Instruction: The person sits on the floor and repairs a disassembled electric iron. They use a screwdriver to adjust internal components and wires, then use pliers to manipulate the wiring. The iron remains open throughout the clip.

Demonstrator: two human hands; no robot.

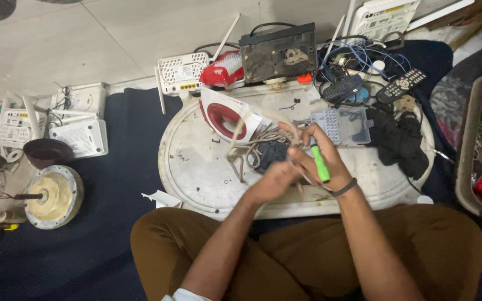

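Beige cord (246, 146), looped and tangled over the white tray (196, 173), trailing from the red-and-white iron (227, 117) toward both hands. Right hand (322, 159) closed around a green-handled screwdriver (320, 164), long axis running roughly up and down the view, fingers also pinching a strand of cord. Left hand (271, 181) just beside it, blurred; grip impossible to tell. Clear compartment box (344, 124) just beyond.
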